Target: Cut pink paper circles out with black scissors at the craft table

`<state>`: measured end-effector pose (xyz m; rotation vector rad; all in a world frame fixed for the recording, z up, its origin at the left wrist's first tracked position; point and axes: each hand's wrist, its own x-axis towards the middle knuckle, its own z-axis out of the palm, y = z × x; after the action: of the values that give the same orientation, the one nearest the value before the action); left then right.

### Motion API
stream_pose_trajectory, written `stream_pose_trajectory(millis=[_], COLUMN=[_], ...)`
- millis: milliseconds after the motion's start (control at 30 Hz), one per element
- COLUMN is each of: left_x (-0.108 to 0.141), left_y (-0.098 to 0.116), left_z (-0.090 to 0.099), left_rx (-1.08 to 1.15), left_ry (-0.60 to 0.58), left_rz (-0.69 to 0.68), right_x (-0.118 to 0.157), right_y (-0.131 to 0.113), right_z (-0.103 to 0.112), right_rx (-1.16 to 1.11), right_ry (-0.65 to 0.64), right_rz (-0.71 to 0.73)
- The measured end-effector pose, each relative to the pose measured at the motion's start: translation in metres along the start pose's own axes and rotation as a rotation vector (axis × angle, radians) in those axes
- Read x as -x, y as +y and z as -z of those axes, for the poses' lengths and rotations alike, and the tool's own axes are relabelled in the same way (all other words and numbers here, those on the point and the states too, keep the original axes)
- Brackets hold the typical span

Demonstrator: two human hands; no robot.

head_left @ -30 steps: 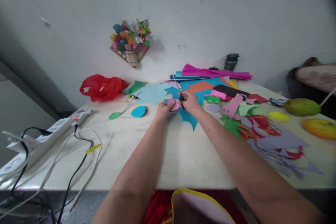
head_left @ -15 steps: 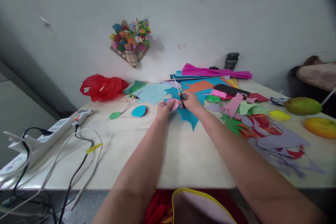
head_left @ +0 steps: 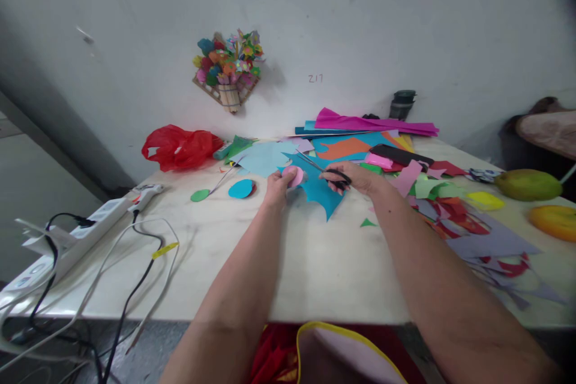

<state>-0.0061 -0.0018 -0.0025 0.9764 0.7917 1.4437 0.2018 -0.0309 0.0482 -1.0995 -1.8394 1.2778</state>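
Observation:
Between the fingers of my left hand (head_left: 277,187) is a pink paper circle (head_left: 293,176), held over the edge of a jagged blue sheet (head_left: 318,192). My right hand (head_left: 348,179) grips black-handled scissors (head_left: 337,177), whose blades point up and left, apart from the circle. A blue paper oval (head_left: 241,188) with a red piece under its edge lies left of my left hand. Farther left is a green oval (head_left: 200,195) touching a thin purple strip.
Paper scraps (head_left: 486,237) cover the right side, near two fruits (head_left: 527,185). A black phone (head_left: 401,156) lies behind my right hand. A red plastic bag (head_left: 182,149) sits back left; a power strip (head_left: 72,237) and cables are at the left edge.
My right hand and the scissors have moved right, away from the pink circle, and the scissors have tilted lower. A small green scrap now shows on the table beside my right forearm.

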Motion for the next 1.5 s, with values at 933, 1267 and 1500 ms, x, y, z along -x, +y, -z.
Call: stream_pose_trajectory(millis=[933, 1267, 1500], left_x=[0.001, 0.0, 0.002], left_y=[0.002, -0.003, -0.004], left_z=[0.002, -0.002, -0.006], left_rx=[-0.019, 0.013, 0.037], left_ry=[0.006, -0.068, -0.055], left_rz=[0.063, 0.034, 0.036], right_x=[0.01, 0.002, -0.004], right_y=[-0.008, 0.0, 0.0], right_z=[0.008, 0.006, -0.009], right_rx=[0.085, 0.051, 0.109], right_ry=[-0.171, -0.154, -0.045], right_rz=[-0.138, -0.082, -0.073])
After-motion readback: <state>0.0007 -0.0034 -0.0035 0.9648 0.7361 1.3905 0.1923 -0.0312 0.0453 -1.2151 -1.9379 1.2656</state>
